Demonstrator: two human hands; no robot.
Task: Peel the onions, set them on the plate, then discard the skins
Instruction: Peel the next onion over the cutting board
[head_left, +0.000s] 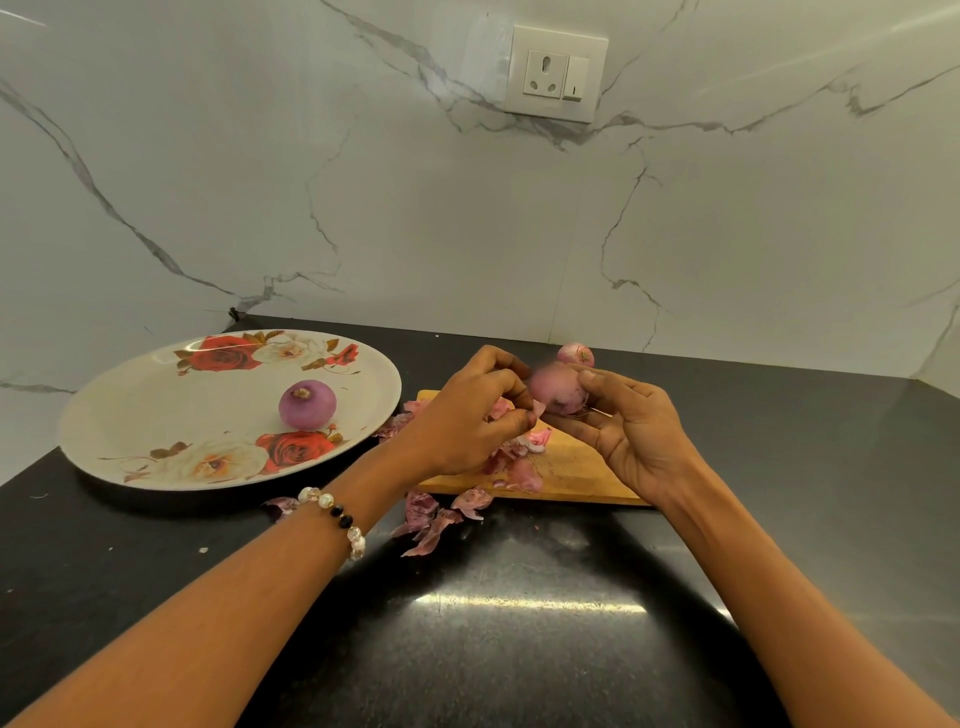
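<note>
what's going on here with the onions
A person is peeling onions at a dark counter. The right hand holds an onion above a wooden cutting board, while the left hand pinches a strip of its skin. One peeled onion already sits on the floral plate. Another onion waits behind the hands near the wall. Loose skins lie on the board and counter, not yet discarded.
</note>
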